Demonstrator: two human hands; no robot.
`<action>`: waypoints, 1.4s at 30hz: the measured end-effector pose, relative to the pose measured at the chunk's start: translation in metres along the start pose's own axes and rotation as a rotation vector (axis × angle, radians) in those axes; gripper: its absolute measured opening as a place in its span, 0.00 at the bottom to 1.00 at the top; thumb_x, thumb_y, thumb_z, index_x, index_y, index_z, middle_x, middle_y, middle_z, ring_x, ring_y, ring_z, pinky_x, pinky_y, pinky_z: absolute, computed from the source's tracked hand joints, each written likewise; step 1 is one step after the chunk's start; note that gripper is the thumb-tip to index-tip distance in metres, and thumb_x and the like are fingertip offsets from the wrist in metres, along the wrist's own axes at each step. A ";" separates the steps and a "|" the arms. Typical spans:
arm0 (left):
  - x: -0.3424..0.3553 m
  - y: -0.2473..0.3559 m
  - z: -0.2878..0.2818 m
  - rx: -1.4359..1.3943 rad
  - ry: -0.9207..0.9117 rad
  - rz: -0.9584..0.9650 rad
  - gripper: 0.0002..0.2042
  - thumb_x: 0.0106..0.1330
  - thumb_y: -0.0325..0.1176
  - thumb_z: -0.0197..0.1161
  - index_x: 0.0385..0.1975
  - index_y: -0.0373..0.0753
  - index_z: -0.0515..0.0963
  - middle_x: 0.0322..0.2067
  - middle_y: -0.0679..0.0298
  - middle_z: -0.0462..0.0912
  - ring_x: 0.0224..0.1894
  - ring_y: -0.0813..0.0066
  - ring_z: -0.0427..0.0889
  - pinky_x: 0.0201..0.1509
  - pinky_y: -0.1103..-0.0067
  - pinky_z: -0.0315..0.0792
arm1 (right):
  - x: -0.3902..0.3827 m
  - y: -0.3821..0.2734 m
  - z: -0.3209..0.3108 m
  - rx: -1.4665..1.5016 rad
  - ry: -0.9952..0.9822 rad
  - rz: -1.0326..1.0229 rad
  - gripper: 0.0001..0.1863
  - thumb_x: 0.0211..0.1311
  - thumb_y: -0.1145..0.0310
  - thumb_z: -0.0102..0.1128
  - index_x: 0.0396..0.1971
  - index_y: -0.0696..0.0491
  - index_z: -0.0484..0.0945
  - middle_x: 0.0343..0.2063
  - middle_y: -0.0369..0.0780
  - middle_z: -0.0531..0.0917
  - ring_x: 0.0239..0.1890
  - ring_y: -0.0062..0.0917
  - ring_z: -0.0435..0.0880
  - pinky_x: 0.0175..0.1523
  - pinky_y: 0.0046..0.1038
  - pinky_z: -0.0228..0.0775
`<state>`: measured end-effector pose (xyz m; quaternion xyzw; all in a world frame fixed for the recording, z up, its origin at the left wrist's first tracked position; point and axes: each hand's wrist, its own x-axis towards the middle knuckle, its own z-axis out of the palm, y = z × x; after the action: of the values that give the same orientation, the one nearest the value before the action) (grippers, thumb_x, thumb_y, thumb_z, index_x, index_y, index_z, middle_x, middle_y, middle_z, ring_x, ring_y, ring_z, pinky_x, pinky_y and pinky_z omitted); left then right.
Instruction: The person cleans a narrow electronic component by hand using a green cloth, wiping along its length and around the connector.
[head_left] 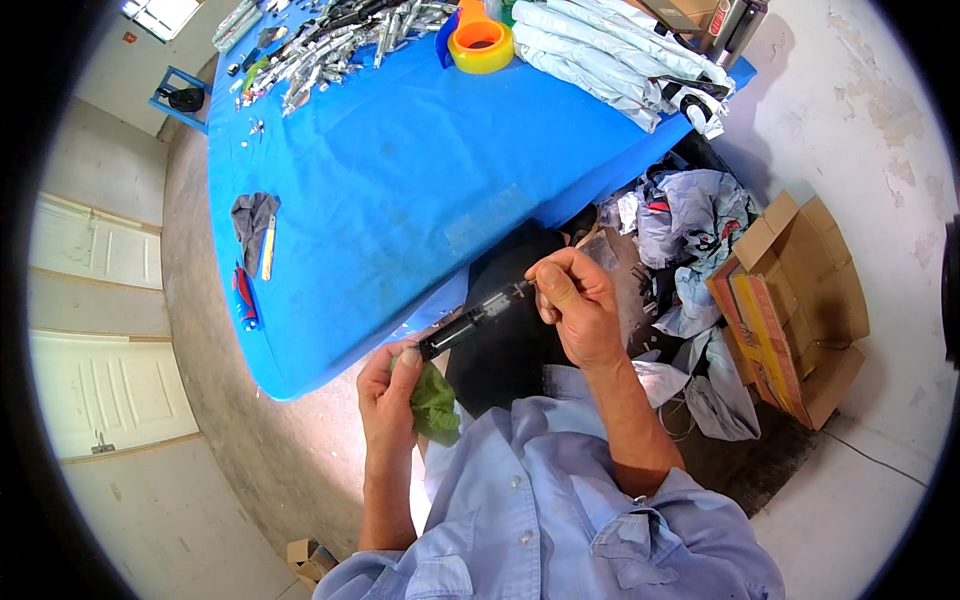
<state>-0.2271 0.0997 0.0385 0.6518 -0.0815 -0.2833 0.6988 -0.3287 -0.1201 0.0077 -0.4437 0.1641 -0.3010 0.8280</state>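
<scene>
Left hand: fingers curled on a slim black-and-clear tube and crumpled green cloth. Right hand: thumb and forefinger pinched at tube's far end, above black-clad lap.

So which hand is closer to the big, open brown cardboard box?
Right. The right hand is to the left of the open brown cardboard box; the left hand is farther left.

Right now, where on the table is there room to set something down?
The middle of the blue cover is free, between the gray cloth and the white plastic bundle; so is the near corner, beside the red-and-blue tool. The far side is crowded with clear parts, the tape dispenser and that bundle.
</scene>
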 end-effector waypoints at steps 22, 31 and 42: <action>-0.005 -0.005 0.015 -0.013 0.048 0.051 0.09 0.75 0.35 0.62 0.44 0.36 0.79 0.27 0.70 0.79 0.25 0.85 0.76 0.29 0.85 0.71 | -0.007 0.009 -0.002 0.065 0.036 0.129 0.10 0.73 0.66 0.63 0.46 0.55 0.83 0.33 0.32 0.83 0.33 0.15 0.82 0.36 0.16 0.73; -0.007 -0.013 0.023 0.000 0.024 0.082 0.11 0.73 0.33 0.66 0.49 0.35 0.78 0.34 0.68 0.82 0.33 0.84 0.80 0.36 0.84 0.75 | -0.020 0.015 0.019 0.174 0.008 0.135 0.17 0.76 0.64 0.57 0.58 0.58 0.77 0.38 0.35 0.82 0.38 0.17 0.82 0.39 0.18 0.75; -0.013 0.014 0.027 0.058 -0.020 0.163 0.16 0.65 0.25 0.70 0.51 0.33 0.75 0.40 0.63 0.83 0.40 0.80 0.82 0.45 0.82 0.78 | -0.024 0.010 -0.012 0.472 0.005 0.152 0.21 0.78 0.64 0.49 0.62 0.61 0.74 0.38 0.37 0.81 0.36 0.18 0.78 0.42 0.20 0.71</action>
<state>-0.2463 0.0827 0.0590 0.6601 -0.1494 -0.2298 0.6994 -0.3500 -0.1084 -0.0071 -0.2236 0.1242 -0.2688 0.9286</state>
